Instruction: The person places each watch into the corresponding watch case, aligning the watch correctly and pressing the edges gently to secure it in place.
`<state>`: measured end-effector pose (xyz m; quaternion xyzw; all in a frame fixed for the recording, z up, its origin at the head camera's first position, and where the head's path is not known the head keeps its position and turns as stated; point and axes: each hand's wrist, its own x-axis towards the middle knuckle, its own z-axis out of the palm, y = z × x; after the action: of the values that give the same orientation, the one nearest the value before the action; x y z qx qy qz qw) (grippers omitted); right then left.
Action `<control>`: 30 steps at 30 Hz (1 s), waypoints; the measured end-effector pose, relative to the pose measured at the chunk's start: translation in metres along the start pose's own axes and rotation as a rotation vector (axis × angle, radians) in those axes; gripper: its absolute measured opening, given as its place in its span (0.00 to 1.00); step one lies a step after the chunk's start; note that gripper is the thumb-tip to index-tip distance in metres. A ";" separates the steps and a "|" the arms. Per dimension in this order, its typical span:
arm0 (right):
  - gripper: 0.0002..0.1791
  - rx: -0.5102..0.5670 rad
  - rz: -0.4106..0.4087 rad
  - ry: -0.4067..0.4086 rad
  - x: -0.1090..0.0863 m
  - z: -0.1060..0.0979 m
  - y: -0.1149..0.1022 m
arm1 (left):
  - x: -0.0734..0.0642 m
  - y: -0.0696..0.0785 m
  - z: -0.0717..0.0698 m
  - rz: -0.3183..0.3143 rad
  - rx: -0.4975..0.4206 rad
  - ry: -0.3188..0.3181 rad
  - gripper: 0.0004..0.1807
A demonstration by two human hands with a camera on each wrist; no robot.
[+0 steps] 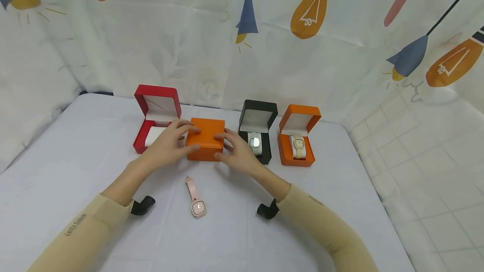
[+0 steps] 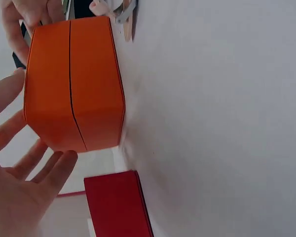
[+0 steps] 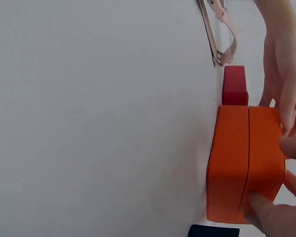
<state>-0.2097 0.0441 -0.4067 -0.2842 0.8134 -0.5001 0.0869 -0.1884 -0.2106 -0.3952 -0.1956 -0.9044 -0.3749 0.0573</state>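
A closed orange watch box (image 1: 206,131) stands mid-table between both hands. My left hand (image 1: 169,142) is at its left side, fingers spread loosely over the lid edge and thumb near the front. In the left wrist view, the left fingers look relaxed around the box (image 2: 74,84). At the other side, my right hand (image 1: 238,151) holds the box's right edge, with the thumb (image 3: 260,210) on the side by the seam and a finger over the lid. A pink watch (image 1: 196,202) lies on the table in front of the box. The box's inside is hidden.
An open red watch box (image 1: 158,98) with a white cushion stands to the left. On the right are an open black box (image 1: 266,146) holding a pale green watch and an open orange box (image 1: 297,162) holding a light-coloured watch. A patterned curtain (image 1: 196,53) hangs behind.
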 end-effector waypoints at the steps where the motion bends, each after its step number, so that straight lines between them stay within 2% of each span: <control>1: 0.27 0.004 -0.001 0.005 -0.002 0.000 -0.001 | -0.001 0.000 -0.002 -0.004 0.005 0.017 0.22; 4: 0.32 0.014 -0.016 0.052 -0.010 0.003 -0.004 | -0.004 -0.003 -0.010 -0.024 0.034 0.071 0.20; 8: 0.34 0.061 -0.055 0.156 -0.020 0.004 -0.009 | -0.006 -0.013 -0.023 -0.033 0.085 0.138 0.19; 10: 0.32 0.070 -0.088 0.188 -0.025 0.003 -0.011 | -0.008 -0.019 -0.030 -0.046 0.104 0.150 0.19; 12: 0.28 0.060 -0.121 0.187 -0.029 0.002 -0.013 | -0.009 -0.025 -0.037 -0.063 0.129 0.133 0.20; 15: 0.18 0.021 -0.171 0.126 -0.034 -0.001 -0.015 | -0.011 -0.033 -0.047 -0.098 0.169 0.072 0.21; 20: 0.06 -0.038 -0.178 -0.079 -0.043 -0.001 -0.018 | -0.012 -0.045 -0.056 -0.115 0.210 -0.022 0.22; 25: 0.07 -0.095 -0.140 -0.277 -0.047 0.003 -0.020 | -0.010 -0.052 -0.061 -0.187 0.245 -0.120 0.28; 28: 0.08 -0.124 -0.129 -0.353 -0.048 0.004 -0.021 | -0.010 -0.055 -0.063 -0.228 0.270 -0.167 0.32; 30: 0.09 -0.139 -0.124 -0.390 -0.048 0.006 -0.021 | -0.010 -0.058 -0.064 -0.233 0.277 -0.187 0.34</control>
<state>-0.1600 0.0590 -0.3980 -0.4302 0.7948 -0.3826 0.1918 -0.2050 -0.2959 -0.3896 -0.1136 -0.9653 -0.2310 -0.0441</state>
